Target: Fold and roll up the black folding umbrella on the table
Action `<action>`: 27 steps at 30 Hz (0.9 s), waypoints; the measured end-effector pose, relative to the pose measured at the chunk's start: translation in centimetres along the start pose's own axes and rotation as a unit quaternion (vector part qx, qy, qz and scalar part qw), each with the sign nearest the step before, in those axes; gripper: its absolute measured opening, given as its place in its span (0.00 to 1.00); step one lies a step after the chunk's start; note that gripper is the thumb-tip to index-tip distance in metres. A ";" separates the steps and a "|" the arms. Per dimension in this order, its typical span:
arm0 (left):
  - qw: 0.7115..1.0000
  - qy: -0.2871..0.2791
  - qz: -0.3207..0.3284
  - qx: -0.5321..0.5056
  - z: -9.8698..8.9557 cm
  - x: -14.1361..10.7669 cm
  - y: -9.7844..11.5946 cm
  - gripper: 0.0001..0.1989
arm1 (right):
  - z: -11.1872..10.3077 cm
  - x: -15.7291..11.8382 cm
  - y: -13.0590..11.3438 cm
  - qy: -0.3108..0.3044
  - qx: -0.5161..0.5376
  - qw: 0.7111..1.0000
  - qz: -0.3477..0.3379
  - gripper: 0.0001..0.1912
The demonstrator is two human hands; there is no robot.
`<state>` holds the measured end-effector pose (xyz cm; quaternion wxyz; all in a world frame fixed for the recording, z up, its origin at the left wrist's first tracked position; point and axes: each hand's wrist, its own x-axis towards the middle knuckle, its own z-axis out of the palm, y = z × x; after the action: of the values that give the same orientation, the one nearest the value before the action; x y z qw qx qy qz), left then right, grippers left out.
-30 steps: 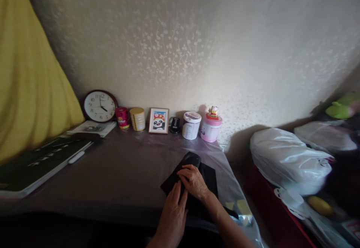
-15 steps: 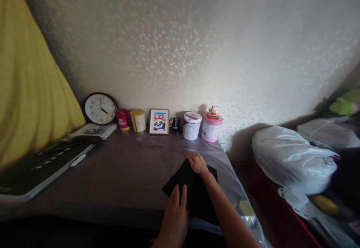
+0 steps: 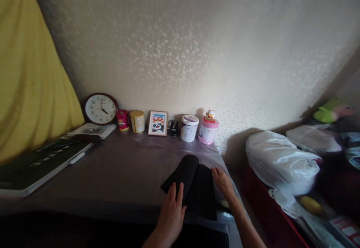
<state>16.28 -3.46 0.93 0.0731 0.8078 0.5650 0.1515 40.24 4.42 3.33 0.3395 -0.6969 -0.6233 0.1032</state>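
A black sheet point(image 3: 201, 191), cloth or paper I cannot tell which, lies near the front right of the table. One part of it curls up and over in a rounded fold beside a flatter right-hand part. My left hand point(image 3: 171, 210) rests on its left side, fingers stretched out and holding nothing. At the sheet's upper right corner is my right hand point(image 3: 223, 182), its fingertips closed on the edge.
Along the wall stand a clock point(image 3: 101, 108), a red can point(image 3: 123, 120), a yellow-lidded can point(image 3: 137, 122), a framed panda picture point(image 3: 158, 123), a purple-lidded tub point(image 3: 189, 128) and a pink tub point(image 3: 208, 131). A green book point(image 3: 42, 163) lies left; white bags point(image 3: 281, 161) sit right.
My right hand has moved from the sheet's top to its right corner. The sheet's middle now bulges in a rounded fold, and my left hand stays on the left side.
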 end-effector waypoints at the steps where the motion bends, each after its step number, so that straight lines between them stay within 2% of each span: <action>1: 1.000 -0.007 -0.002 -0.004 -0.3 0.0 0.0 0.31 | -0.1 -0.6 0.2 -0.008 0.006 1.000 0.024 0.17; 5: 1.000 -0.015 0.004 -0.023 -0.9 -0.3 -0.2 0.32 | 0.0 -2.2 0.0 -0.056 0.067 0.992 0.093 0.20; 9: 0.999 -0.013 0.018 -0.033 -1.0 -0.6 -0.5 0.37 | 0.0 -2.8 -1.0 -0.033 0.138 0.983 0.116 0.22; 12: 0.999 -0.031 0.014 -0.022 -1.4 -0.7 -0.4 0.40 | -0.1 -3.0 -1.6 -0.033 0.156 0.978 0.134 0.23; 18: 0.995 -0.077 -0.020 -0.051 -2.2 -0.6 0.1 0.45 | 0.6 -3.2 -1.3 -0.030 0.134 0.983 0.120 0.20; 21: 0.992 -0.099 -0.029 -0.074 -2.1 -0.5 0.1 0.47 | 0.9 -3.2 -1.4 -0.044 0.171 0.980 0.090 0.19; 24: 0.992 -0.103 -0.027 -0.075 -1.8 -0.4 0.0 0.47 | 0.7 -2.8 -2.6 -0.064 0.250 0.964 0.064 0.20; 27: 0.993 -0.097 -0.025 -0.062 -1.6 -0.3 0.0 0.47 | 0.6 -2.0 -4.8 -0.075 0.315 0.945 0.049 0.20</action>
<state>15.68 -3.85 2.34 0.1807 0.7981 0.5651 0.1052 35.72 2.72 5.21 0.4883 -0.5743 -0.5480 0.3625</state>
